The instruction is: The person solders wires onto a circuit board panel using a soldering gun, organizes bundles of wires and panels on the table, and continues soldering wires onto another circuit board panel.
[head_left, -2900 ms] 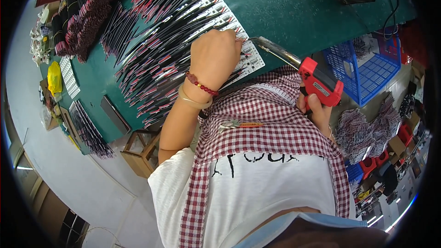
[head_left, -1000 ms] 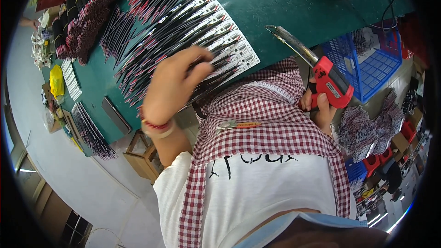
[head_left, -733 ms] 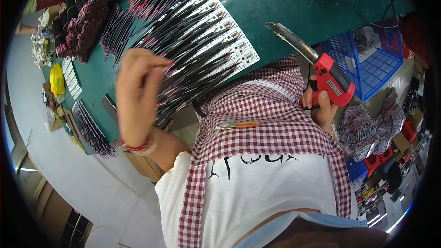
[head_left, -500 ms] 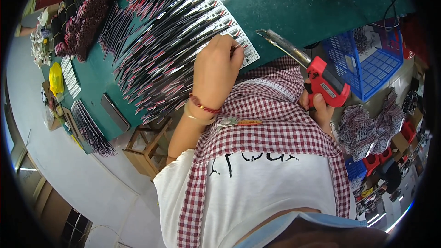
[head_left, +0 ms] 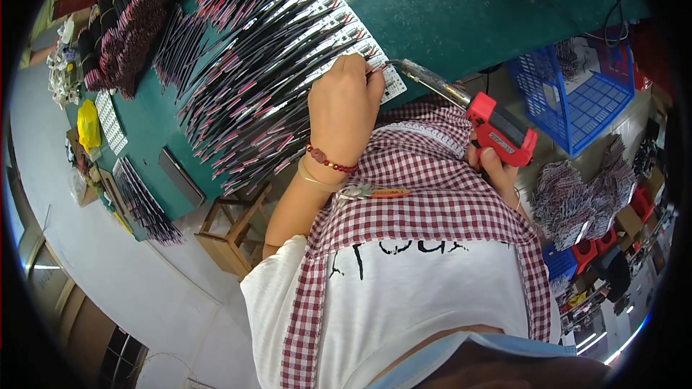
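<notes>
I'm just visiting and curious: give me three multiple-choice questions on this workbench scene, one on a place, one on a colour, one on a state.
1. Where is the blue basket?
A. on the person's right, off the table
B. on the table's far left
C. on the person's lap

2. What colour is the soldering gun's body?
A. yellow
B. red
C. green

3. What is the left hand doing?
A. hanging at the side
B. resting on the white circuit strips
C. lifting the basket

Answers: 1 A, it sits beyond the green table edge; 2 B, red casing in the right hand; 3 B, fingers press by the gun's tip.
</notes>
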Demonstrator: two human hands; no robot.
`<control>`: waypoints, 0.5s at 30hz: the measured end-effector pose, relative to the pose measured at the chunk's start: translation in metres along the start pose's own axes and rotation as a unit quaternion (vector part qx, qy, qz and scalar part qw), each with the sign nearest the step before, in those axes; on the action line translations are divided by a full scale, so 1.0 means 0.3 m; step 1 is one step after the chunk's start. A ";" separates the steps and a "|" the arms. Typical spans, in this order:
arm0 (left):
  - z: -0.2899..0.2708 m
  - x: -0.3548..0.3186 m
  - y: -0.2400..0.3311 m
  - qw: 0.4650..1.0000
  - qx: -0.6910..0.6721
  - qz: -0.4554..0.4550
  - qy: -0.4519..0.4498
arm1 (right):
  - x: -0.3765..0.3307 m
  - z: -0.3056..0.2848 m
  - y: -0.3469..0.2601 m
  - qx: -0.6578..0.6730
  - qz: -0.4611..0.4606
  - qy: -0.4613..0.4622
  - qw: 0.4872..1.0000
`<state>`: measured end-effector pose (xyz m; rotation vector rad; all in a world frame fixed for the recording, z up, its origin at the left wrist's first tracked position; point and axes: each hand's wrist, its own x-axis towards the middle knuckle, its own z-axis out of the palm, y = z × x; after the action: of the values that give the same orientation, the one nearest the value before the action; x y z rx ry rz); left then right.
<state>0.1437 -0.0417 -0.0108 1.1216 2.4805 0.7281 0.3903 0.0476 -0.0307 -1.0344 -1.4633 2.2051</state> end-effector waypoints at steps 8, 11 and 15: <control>-0.006 0.005 0.008 1.000 0.002 0.001 -0.015 | -0.011 0.000 -0.007 0.019 -0.018 0.012 1.000; -0.007 0.002 0.008 1.000 0.004 -0.001 -0.019 | -0.010 -0.011 -0.014 0.004 -0.002 -0.007 1.000; -0.005 0.005 0.009 1.000 0.002 0.004 -0.018 | -0.008 -0.014 -0.010 -0.015 0.008 -0.006 1.000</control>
<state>0.1435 -0.0394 -0.0083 1.1376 2.4487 0.6998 0.3947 0.0502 -0.0281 -1.0485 -1.5019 2.2112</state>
